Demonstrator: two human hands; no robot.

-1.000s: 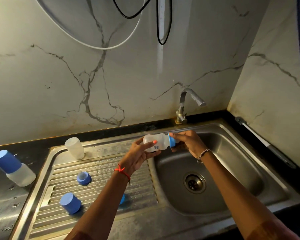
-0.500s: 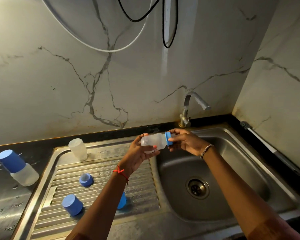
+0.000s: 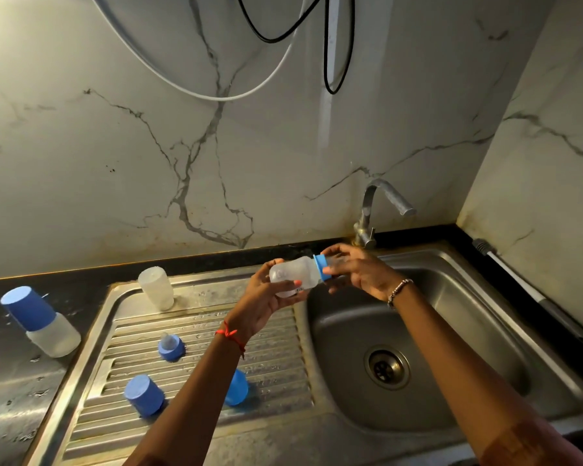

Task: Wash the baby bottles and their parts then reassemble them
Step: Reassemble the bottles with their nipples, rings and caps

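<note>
A marble-veined wall is rising behind a steel sink set in a dark bench. Above the basin's left edge, the left hand is gripping a clear baby bottle round its body, the bottle lying sideways, while the right hand is pinching the blue collar at its neck. On the drainboard an upturned bottle body, a teat ring, a blue cap and a second cap are resting apart; a capped bottle is standing on the bench at far left.
</note>
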